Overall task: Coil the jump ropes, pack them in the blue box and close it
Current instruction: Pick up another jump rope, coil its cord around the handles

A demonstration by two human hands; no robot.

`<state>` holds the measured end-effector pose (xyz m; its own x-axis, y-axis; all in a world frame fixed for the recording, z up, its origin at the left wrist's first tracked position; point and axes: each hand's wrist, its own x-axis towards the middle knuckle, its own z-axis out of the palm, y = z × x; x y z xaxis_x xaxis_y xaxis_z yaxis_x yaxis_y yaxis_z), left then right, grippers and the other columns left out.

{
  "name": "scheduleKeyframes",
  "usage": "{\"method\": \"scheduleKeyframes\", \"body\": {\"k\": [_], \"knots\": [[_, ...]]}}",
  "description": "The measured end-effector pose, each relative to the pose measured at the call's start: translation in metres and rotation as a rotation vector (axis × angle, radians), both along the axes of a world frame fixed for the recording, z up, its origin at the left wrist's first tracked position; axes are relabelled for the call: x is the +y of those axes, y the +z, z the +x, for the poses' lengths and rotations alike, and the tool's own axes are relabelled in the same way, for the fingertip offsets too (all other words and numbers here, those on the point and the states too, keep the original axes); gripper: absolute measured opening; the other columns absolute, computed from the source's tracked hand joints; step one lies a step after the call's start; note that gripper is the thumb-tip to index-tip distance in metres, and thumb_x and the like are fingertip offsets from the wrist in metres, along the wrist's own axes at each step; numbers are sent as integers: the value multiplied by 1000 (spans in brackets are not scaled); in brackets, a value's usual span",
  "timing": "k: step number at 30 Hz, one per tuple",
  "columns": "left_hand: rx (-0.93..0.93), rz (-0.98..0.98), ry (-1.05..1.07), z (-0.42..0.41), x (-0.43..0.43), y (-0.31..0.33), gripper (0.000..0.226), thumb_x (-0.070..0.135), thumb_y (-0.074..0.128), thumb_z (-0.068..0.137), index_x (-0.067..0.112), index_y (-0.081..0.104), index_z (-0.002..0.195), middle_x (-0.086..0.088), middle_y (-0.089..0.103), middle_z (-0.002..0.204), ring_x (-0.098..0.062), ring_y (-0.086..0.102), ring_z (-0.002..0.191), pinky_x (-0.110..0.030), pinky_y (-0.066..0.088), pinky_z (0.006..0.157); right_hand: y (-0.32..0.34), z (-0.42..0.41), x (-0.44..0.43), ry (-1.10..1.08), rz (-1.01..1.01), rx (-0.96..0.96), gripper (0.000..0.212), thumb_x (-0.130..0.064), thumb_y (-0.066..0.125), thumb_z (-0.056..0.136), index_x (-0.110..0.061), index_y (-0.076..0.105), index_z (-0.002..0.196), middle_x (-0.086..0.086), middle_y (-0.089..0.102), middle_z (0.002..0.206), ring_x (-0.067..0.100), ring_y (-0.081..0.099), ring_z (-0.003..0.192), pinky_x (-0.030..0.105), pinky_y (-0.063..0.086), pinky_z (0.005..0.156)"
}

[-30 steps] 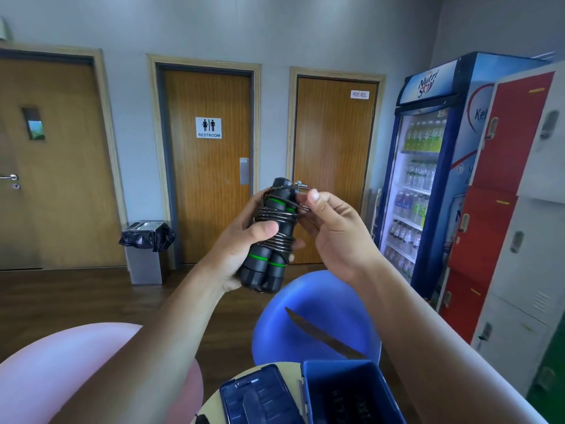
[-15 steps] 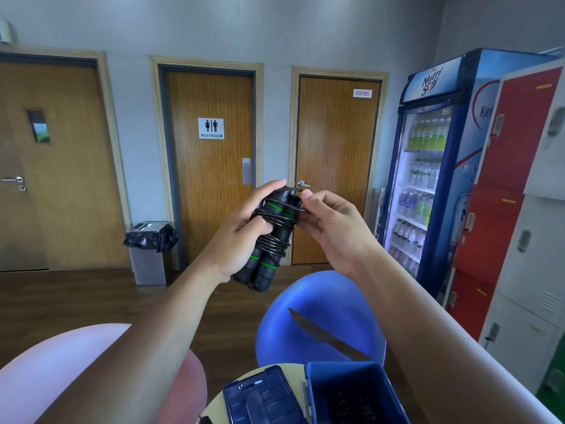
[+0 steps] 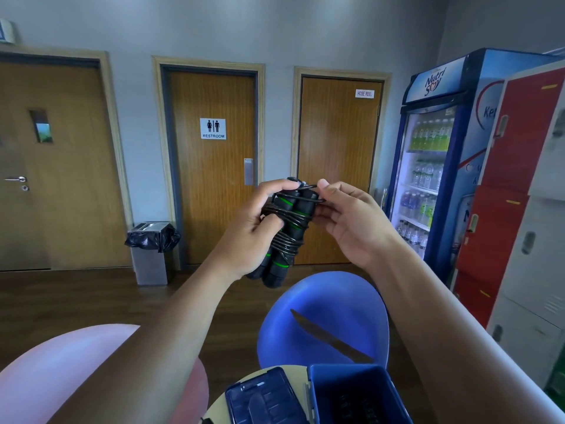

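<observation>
A rounded, smooth pink seat [image 3: 46,377] fills the lower left corner. Behind it stands a wood-grain door [image 3: 61,166] with a metal lever handle, then a square grey bin [image 3: 152,255] lined with a crinkled black bag. The middle door carries a white sign [image 3: 213,128] reading "RESTROOM" under two figures.

The left hand [image 3: 253,234] curls round the jump rope [image 3: 287,234], held up in mid-air well above the table. Its two black foam handles with green rings lie side by side, and thin black cord is wound tightly round them. The right hand [image 3: 351,221] pinches a strand of the cord at the top end of the handles, thumb over curled fingers.

The third door bears a small white label [image 3: 364,93], "HOSE REEL". Below the hands is a glossy blue moulded chair [image 3: 330,319]. At the bottom edge, on a pale round table [image 3: 293,371], a ribbed dark blue lid [image 3: 263,399] lies just left of the open blue box [image 3: 357,396]. What is inside the box is too dark to tell.

On the right stands a glass-fronted drinks fridge [image 3: 428,179] headed "Nutri Soy", its shelves full of bottles, and then red and grey lockers [image 3: 519,148].
</observation>
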<state>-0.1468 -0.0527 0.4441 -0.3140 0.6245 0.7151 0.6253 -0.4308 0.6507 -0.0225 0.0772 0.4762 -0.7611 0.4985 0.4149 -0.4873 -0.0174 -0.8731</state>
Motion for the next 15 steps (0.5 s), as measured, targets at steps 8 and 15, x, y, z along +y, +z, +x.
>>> {"method": "scheduleKeyframes", "body": {"k": [8, 15], "knots": [[83, 31, -23, 5, 8, -3, 58, -11, 45, 91, 36, 55, 124, 18, 65, 103, -17, 66, 85, -29, 57, 68, 3, 6, 10, 69, -220, -159, 9, -17, 61, 95, -11, 66, 89, 5, 60, 84, 15, 62, 73, 25, 57, 67], [-66, -3, -76, 1, 7, -4, 21, 40, 54, 93, 47, 58, 112, -15, 65, 106, -37, 67, 85, -52, 59, 71, -7, -9, 6, 96, -262, -159, 16, -19, 60, 97, -16, 62, 81, 2, 66, 77, 13, 65, 66, 25, 57, 61]]}}
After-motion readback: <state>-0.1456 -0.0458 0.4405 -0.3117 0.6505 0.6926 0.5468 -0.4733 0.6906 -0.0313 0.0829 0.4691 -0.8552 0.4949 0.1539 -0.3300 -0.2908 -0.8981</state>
